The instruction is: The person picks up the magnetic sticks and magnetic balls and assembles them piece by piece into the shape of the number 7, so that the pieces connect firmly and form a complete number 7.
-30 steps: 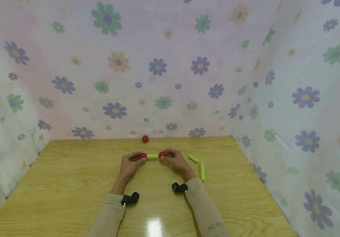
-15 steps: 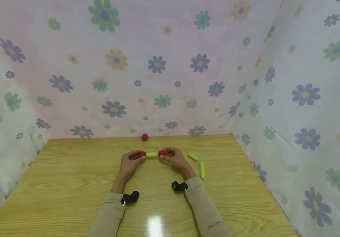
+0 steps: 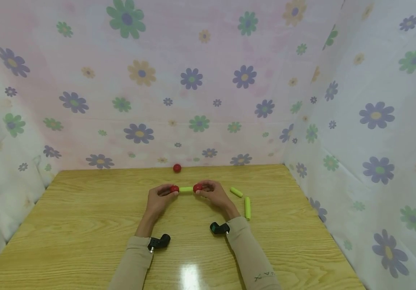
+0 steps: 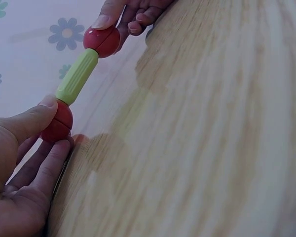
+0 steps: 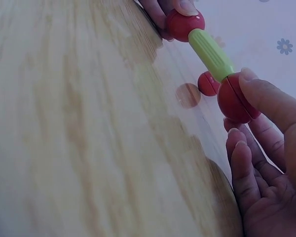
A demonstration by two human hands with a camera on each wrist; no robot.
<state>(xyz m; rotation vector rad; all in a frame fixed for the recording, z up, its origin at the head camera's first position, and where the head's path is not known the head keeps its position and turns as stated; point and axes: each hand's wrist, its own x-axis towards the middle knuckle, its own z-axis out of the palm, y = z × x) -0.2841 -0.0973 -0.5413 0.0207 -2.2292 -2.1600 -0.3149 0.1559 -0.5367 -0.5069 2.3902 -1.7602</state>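
A short ribbed yellow-green rod [image 4: 77, 76] joins two glossy red balls, one at each end, in a dumbbell shape. My left hand [image 3: 159, 199] pinches the left red ball [image 4: 58, 123] between thumb and fingers. On the other end, my right hand [image 3: 213, 193] grips the right red ball [image 5: 235, 100] with the thumb on top and fingertips below. A dark seam line runs round each ball. Both wrist views show the joined piece held close over the wooden table [image 3: 95, 225], which mirrors it faintly.
A third red ball [image 3: 177, 168] sits near the table's back edge. Right of my right hand lie a short yellow-green rod [image 3: 236, 192] and a longer yellow-green rod [image 3: 248, 208]. Flower-patterned cloth [image 3: 193, 108] hangs behind and at both sides.
The head view has tilted slightly, shifting the scene up a little. Both hands keep their grip on the red balls, with the rod between them.
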